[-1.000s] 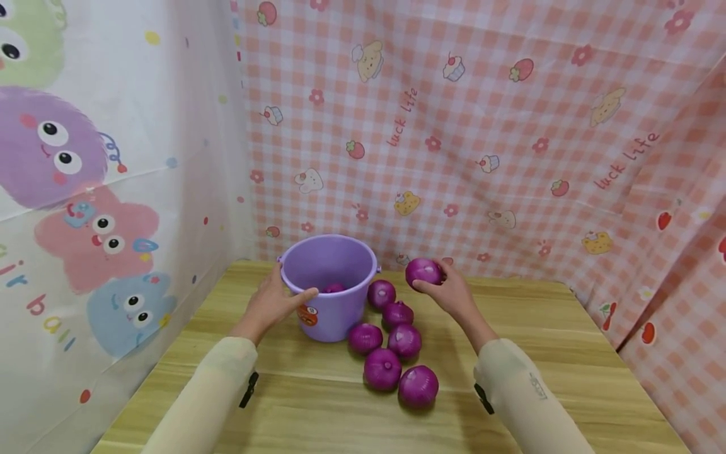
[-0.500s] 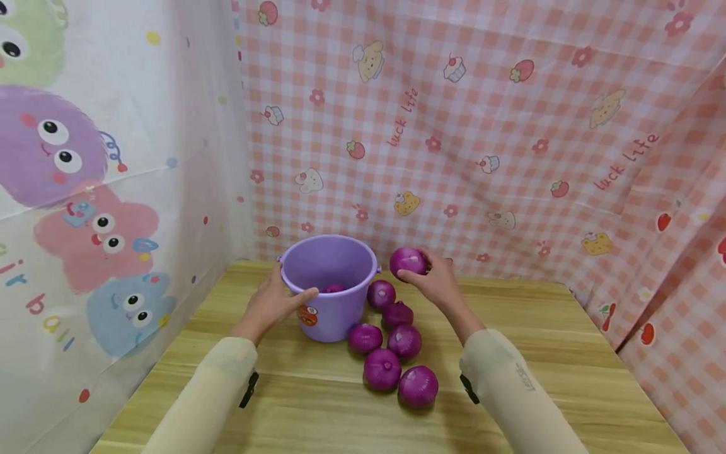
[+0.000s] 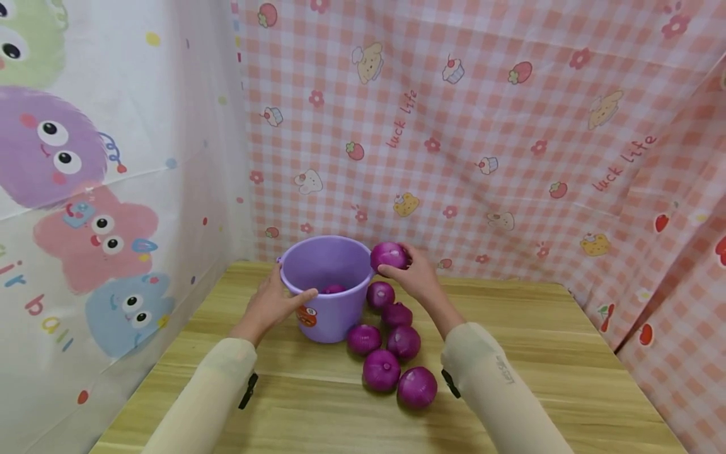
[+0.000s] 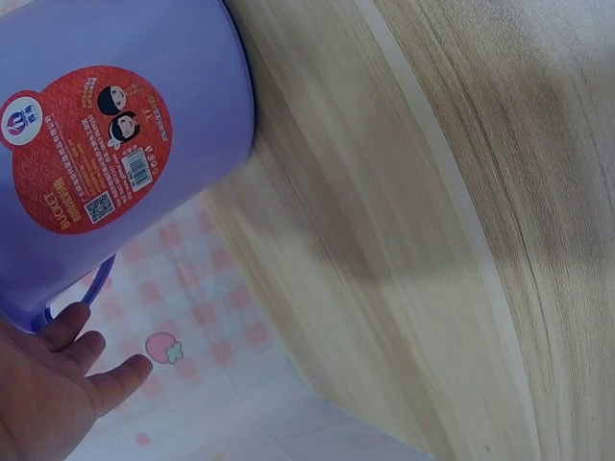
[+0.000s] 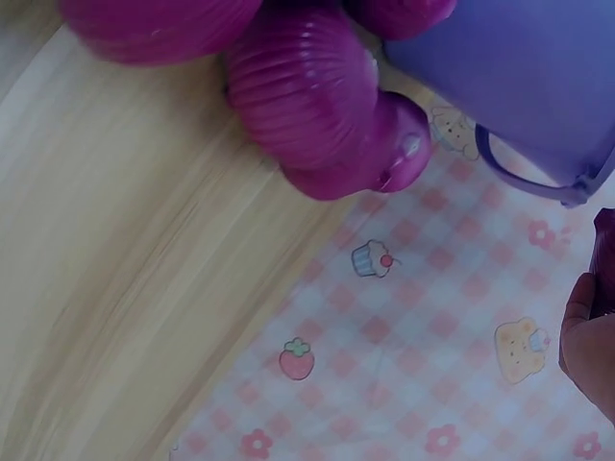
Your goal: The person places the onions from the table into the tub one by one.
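Note:
A purple bucket (image 3: 334, 321) stands upright, with at least one purple-red onion (image 3: 333, 289) visible inside. My left hand (image 3: 272, 302) rests against its left side, thumb along the front rim; in the left wrist view, the extended fingers (image 4: 120, 382) lie by the handle. My right hand (image 3: 420, 274) grips another onion (image 3: 387, 257) at the bucket's right rim, raised above the table; in the right wrist view only part of this hand (image 5: 588, 351) shows. Several loose onions (image 3: 382, 371) lie on the table in front and to the right of the bucket.
The wooden table (image 3: 510, 366) carries the bucket and onions. A pink checked cloth (image 3: 482, 126) hangs behind and on the right, and a white cartoon-print cloth (image 3: 187, 157) hangs on the left.
My right hand has carried its onion left and slightly upward, from right of the loose onions to the bucket's right rim. My left hand and the bucket have stayed in place.

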### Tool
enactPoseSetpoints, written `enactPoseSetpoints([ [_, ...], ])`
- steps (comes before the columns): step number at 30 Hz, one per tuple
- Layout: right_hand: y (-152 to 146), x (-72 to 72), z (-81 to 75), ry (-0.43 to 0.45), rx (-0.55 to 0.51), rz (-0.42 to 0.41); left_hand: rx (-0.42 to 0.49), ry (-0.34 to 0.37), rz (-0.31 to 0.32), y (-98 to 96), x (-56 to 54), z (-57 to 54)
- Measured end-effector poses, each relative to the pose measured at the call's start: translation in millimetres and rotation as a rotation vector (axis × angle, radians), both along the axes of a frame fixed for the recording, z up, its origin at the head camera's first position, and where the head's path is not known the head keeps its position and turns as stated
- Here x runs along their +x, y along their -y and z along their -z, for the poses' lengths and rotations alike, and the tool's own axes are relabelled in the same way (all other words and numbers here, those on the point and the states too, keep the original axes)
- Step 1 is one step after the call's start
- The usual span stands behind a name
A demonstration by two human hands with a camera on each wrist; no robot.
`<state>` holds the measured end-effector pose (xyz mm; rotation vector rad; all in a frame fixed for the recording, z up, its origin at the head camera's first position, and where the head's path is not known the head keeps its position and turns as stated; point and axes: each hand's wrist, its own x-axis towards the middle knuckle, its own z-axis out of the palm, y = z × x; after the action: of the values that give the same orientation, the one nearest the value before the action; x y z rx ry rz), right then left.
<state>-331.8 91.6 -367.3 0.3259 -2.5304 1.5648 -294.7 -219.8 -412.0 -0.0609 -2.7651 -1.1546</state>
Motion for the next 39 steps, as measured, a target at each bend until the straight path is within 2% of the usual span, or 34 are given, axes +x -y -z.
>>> enactPoseSetpoints([
  [5, 13, 0.2, -1.4, -0.018, -0.017, -0.02, 0.003, 0.003, 0.0, 1.0, 0.3, 1.1],
  [12, 33, 2.7, -3.3, 0.008, -0.042, -0.042, 0.001, 0.004, 0.005, 1.4, 0.2, 1.3],
  [21, 57, 5.9, -4.2, -0.011, 0.038, -0.034, -0.004, -0.029, 0.013, 2.3, -1.5, 2.9],
  [29, 73, 5.7, 0.6, -0.052, 0.049, -0.078, -0.009, -0.014, 0.012, 1.8, -1.3, 2.1],
  [33, 78, 6.0, 3.2, -0.065, 0.075, -0.075, -0.008, -0.005, 0.015, 1.0, -0.9, 1.4],
  [39, 83, 7.0, 5.9, -0.052, 0.077, -0.089, -0.001, 0.005, 0.017, 0.7, 0.3, 0.3],
])
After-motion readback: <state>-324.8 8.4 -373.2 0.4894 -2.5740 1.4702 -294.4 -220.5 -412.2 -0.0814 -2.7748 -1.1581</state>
